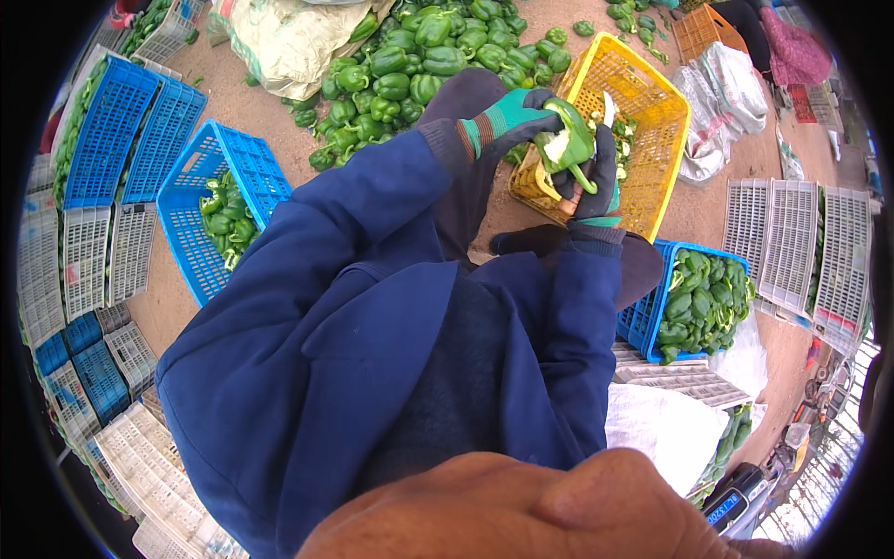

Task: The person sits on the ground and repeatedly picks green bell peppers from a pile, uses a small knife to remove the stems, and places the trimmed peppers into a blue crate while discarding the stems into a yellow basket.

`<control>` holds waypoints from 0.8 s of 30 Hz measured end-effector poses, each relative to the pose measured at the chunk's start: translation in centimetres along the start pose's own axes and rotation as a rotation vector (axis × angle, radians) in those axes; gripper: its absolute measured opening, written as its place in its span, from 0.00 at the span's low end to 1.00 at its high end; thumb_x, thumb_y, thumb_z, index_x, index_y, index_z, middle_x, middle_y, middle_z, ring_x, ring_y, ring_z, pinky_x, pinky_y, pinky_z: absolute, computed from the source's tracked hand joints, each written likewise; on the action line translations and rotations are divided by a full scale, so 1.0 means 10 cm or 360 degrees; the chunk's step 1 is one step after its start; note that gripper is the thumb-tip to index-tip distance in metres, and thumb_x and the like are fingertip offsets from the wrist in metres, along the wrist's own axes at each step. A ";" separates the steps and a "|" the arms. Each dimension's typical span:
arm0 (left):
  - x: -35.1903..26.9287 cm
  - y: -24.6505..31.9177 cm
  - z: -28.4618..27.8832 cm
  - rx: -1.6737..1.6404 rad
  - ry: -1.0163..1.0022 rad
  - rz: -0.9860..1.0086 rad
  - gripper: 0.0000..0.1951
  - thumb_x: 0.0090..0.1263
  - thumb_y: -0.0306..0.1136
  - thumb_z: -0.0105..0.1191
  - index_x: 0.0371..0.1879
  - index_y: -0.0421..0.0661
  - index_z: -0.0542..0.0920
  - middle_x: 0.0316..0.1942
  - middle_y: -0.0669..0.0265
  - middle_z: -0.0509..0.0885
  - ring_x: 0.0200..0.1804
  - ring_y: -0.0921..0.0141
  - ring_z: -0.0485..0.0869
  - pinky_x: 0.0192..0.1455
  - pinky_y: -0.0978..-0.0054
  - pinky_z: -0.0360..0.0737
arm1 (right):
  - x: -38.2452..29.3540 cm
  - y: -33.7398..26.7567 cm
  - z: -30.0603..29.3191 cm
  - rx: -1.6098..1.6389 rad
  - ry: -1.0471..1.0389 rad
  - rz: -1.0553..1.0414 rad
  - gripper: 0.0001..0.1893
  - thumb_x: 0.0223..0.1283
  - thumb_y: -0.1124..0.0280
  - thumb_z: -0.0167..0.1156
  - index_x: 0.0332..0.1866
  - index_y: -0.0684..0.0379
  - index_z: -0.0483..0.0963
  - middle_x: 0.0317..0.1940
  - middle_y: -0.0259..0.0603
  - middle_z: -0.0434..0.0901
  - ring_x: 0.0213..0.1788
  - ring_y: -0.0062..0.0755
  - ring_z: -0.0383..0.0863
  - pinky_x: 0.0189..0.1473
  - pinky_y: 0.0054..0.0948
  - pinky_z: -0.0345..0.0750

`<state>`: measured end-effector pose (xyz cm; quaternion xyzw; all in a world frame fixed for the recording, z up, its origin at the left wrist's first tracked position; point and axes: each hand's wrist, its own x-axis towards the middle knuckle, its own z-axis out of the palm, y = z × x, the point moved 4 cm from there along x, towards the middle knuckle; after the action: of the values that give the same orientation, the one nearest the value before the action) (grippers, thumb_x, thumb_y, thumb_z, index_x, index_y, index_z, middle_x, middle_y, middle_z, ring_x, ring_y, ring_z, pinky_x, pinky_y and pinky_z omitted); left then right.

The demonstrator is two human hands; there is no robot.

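Both hands wear green and dark gloves. My left hand (524, 120) grips the upper left side of a green bell pepper (574, 143), whose side shows a pale cut or broken patch and whose stem points down. My right hand (599, 171) is closed around a knife (608, 109), its blade sticking up above the fingers, and touches the pepper's right side. The handle is mostly hidden. Beneath and beside the hands is a yellow plastic crate (667, 140) with green and pale pepper pieces (624, 150) in it.
A heap of green bell peppers (419, 63) lies ahead on the ground. A blue crate (185, 209) with peppers stands left; another full blue crate (639, 318) stands right. Woven sacks (726, 105) lie beyond the yellow crate. Stacked crates (772, 237) line both sides. Another person (796, 45) is at upper right.
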<state>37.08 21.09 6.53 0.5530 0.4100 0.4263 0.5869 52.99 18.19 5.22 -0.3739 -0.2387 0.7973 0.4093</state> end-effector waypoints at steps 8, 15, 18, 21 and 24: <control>0.14 -0.45 0.07 0.0093 0.0837 0.0020 0.19 0.62 0.39 0.60 0.40 0.34 0.76 0.33 0.60 0.83 0.30 0.70 0.83 0.31 0.73 0.78 | -0.22 -0.07 0.08 -0.0959 0.0695 -0.0966 0.19 0.53 0.67 0.70 0.47 0.66 0.76 0.28 0.36 0.76 0.24 0.25 0.73 0.26 0.26 0.70; 0.01 -0.34 0.27 0.0364 0.0844 0.0219 0.13 0.64 0.28 0.59 0.44 0.38 0.76 0.33 0.63 0.82 0.33 0.79 0.79 0.32 0.79 0.77 | 0.05 0.06 0.01 -0.0570 0.0687 -0.1162 0.16 0.54 0.69 0.70 0.41 0.63 0.71 0.26 0.32 0.75 0.25 0.19 0.73 0.25 0.21 0.69; 0.05 -0.33 0.16 0.0263 0.0732 0.0269 0.13 0.63 0.31 0.60 0.43 0.37 0.76 0.31 0.65 0.81 0.29 0.81 0.77 0.27 0.81 0.73 | -0.07 -0.06 0.02 -0.0808 0.0685 -0.1109 0.14 0.53 0.70 0.70 0.36 0.63 0.72 0.21 0.30 0.72 0.18 0.14 0.67 0.19 0.20 0.61; 0.04 -0.30 0.15 0.0342 0.0720 0.0231 0.14 0.60 0.33 0.60 0.38 0.37 0.76 0.26 0.63 0.80 0.26 0.77 0.77 0.26 0.77 0.73 | -0.06 -0.07 -0.03 -0.0813 0.0631 -0.0960 0.14 0.51 0.69 0.72 0.33 0.63 0.73 0.18 0.29 0.70 0.16 0.14 0.64 0.18 0.21 0.59; 0.00 -0.18 0.16 0.0321 0.0709 0.0221 0.14 0.57 0.35 0.61 0.33 0.37 0.76 0.23 0.56 0.80 0.26 0.68 0.80 0.29 0.68 0.76 | -0.01 -0.03 -0.23 -0.0954 0.0475 -0.1094 0.14 0.51 0.70 0.71 0.37 0.64 0.75 0.20 0.31 0.73 0.16 0.16 0.67 0.18 0.22 0.62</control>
<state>38.64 20.55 4.83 0.5280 0.5307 0.5338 0.3932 54.98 18.47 4.05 -0.4852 -0.5064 0.4495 0.5533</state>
